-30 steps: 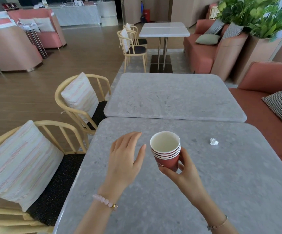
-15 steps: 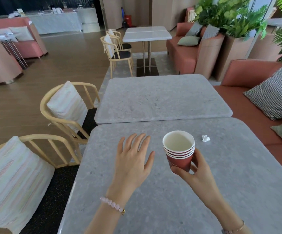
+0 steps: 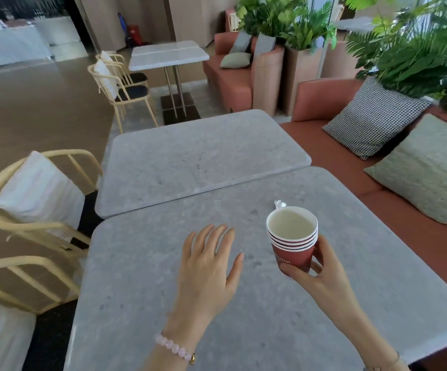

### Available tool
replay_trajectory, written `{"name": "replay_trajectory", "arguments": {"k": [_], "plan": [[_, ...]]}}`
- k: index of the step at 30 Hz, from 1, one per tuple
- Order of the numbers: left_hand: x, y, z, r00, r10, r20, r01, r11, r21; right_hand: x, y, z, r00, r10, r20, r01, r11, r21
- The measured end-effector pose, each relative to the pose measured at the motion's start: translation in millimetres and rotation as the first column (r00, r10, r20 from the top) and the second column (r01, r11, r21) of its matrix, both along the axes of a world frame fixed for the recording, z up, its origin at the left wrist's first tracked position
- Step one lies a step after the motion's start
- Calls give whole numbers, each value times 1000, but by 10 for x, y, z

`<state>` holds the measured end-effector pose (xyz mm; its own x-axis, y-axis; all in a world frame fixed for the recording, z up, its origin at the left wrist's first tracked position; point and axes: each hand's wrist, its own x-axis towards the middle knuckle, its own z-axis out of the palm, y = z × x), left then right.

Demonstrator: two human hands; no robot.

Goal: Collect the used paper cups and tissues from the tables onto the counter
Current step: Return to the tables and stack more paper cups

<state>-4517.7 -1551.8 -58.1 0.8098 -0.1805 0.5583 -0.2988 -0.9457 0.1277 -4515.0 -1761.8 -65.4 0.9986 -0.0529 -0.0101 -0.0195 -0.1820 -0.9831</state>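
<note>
My right hand [image 3: 324,274] grips a stack of several nested red paper cups [image 3: 293,242] upright above the near grey table [image 3: 257,317]. The top cup looks empty inside. A small crumpled white tissue [image 3: 280,203] lies on the table just beyond the cups, partly hidden by their rim. To the left of the cups my left hand [image 3: 209,266] hovers flat over the tabletop, palm down, fingers spread, holding nothing.
A second grey table [image 3: 198,159] butts against the far edge. Wooden chairs with striped cushions [image 3: 37,194] stand on the left. A red sofa [image 3: 356,167] with pillows [image 3: 425,167] runs along the right. Planters and another table set stand further back.
The view has swung to the right. My left hand has flattened and moved forward over the table. The cup stack now sits in front of the tissue.
</note>
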Motion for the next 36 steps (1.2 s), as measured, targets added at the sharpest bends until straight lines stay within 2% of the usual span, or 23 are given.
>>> {"name": "replay_trajectory", "arguments": {"k": [6,12,20,36], "plan": [[190,-535,-108,1000,-12,-1,12,1000,-13,251,-552,-36,1000,10,-6,-10,1000,16],[534,-1329,-150,997,49,-63,-51,998,-26,695,-1259,-75,997,79,-7,-79,996,32],[892,-2166,-221,987,144,-76,-150,986,-78,1180,-2007,-108,982,185,-41,-183,982,40],[1459,-2186,-544,969,174,-174,-193,976,-100,1791,-1973,-348,967,219,-129,-215,976,41]]}}
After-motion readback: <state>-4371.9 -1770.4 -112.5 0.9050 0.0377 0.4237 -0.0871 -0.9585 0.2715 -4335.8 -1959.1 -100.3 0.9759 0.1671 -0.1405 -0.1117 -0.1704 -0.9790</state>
